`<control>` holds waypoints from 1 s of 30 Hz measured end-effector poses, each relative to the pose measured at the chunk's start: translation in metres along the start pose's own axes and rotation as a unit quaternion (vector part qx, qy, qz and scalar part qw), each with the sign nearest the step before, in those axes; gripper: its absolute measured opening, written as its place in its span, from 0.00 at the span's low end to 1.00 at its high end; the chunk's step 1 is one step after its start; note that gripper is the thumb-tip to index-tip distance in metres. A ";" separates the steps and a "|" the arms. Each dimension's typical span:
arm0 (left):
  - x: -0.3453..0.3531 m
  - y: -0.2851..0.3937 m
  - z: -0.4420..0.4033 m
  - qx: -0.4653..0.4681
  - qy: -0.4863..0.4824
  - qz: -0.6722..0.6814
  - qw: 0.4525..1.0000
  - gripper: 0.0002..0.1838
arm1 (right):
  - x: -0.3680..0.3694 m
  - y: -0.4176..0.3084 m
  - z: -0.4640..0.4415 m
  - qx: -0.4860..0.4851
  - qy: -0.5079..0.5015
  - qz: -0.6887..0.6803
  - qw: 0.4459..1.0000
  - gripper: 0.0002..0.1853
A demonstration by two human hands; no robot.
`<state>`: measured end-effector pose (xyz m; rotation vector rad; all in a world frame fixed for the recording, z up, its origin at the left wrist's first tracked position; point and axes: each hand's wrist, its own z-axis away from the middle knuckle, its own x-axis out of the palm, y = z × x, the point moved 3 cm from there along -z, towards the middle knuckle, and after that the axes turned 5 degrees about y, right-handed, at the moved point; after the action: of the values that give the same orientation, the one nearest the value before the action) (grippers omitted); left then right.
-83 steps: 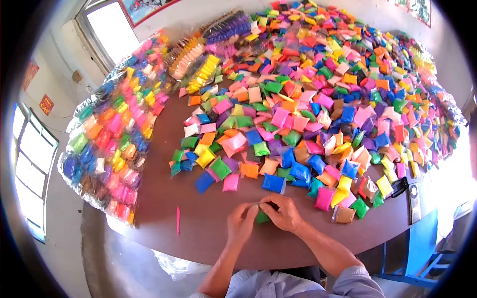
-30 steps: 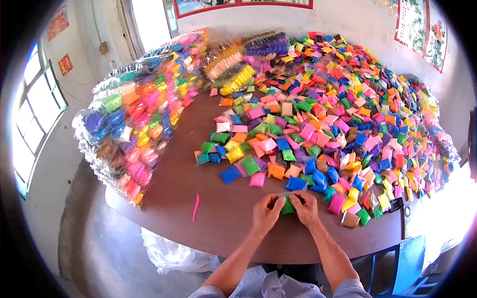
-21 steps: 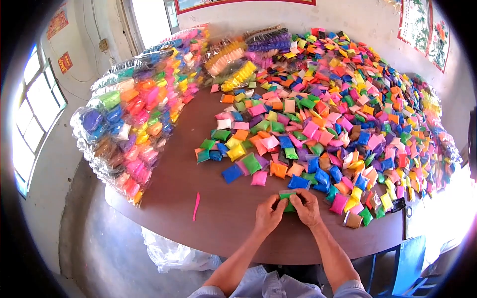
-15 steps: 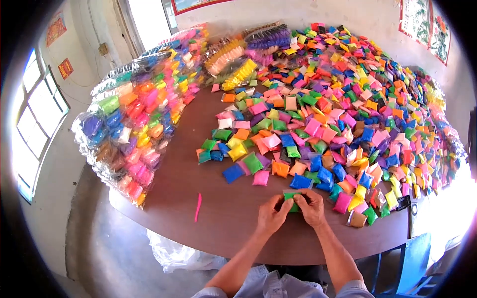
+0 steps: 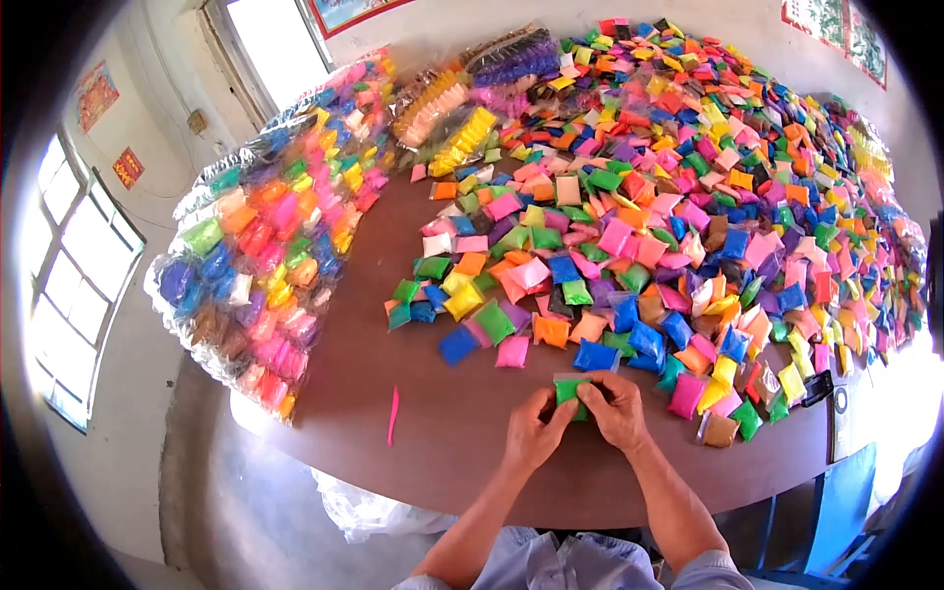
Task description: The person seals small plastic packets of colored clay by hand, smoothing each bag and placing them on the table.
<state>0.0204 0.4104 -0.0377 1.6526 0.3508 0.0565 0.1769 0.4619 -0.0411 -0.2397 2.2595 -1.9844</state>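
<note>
Between my two hands, above the table's near edge, is a small green packet [image 5: 568, 391] with a clear plastic top strip. My left hand [image 5: 536, 427] pinches its left side, and my right hand [image 5: 614, 413] grips its right side, thumbs toward the middle. Just beyond the packet lies a blue packet [image 5: 596, 356]. A large heap of small coloured packets [image 5: 615, 236] spreads over the table behind my hands. To the left a thin pink strip [image 5: 393, 416] lies alone on the brown table [image 5: 339, 447].
Clear bags of coloured packets [image 5: 256, 246] are piled along the left side. A bundle of yellow packets [image 5: 466, 141] sits at the back. A black object [image 5: 817, 388] is at the right edge, near a blue chair [image 5: 844, 506]. White plastic [image 5: 369, 511] hangs below the table.
The view has shifted and tilted. Since the earliest frame, more of the green packet shows between my fingers, its clear strip now upward. Both hands still hold it.
</note>
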 end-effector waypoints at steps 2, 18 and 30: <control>0.005 0.011 0.000 0.011 0.009 0.031 0.999 0.10 | 0.002 0.007 -0.002 -0.027 0.030 -0.011 0.999 0.10; 0.004 0.000 0.000 0.013 0.013 -0.023 1.000 0.08 | -0.002 0.004 -0.001 0.013 0.001 -0.044 0.999 0.12; -0.005 -0.006 -0.001 0.043 0.018 -0.032 0.998 0.07 | 0.001 0.006 0.002 0.018 -0.029 -0.004 0.999 0.10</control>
<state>0.0147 0.4102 -0.0427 1.7254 0.4395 0.0238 0.1763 0.4603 -0.0473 -0.2980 2.1883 -1.9940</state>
